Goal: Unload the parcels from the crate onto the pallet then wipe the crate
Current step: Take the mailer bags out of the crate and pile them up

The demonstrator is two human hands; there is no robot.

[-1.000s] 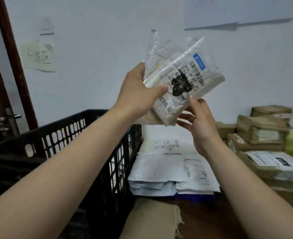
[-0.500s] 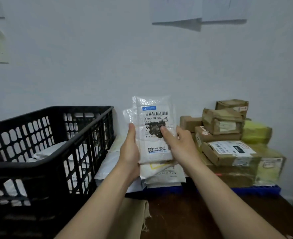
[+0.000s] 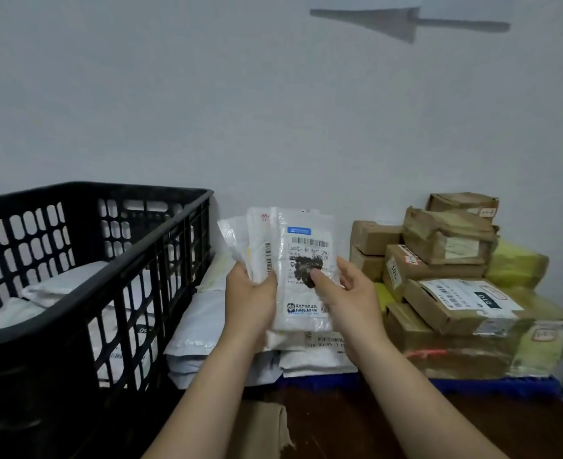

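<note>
- Left hand (image 3: 250, 299) grips a fanned stack of white parcels (image 3: 306, 260) at its left edge, thumb across the front.
- Right hand (image 3: 349, 303) pinches the front parcel, thumb on its label, fingers behind.
- The stack is held upright over flat white bags (image 3: 200, 332) lying on the blue pallet (image 3: 472, 385).
- Brown boxes (image 3: 449, 303) are piled on the pallet's right.
- Black crate (image 3: 141, 256) stands just left, with pouches (image 3: 65, 283) inside.
- Dark brown surface (image 3: 405, 422) lies in front, and a pale wall (image 3: 273, 111) is behind.
</note>
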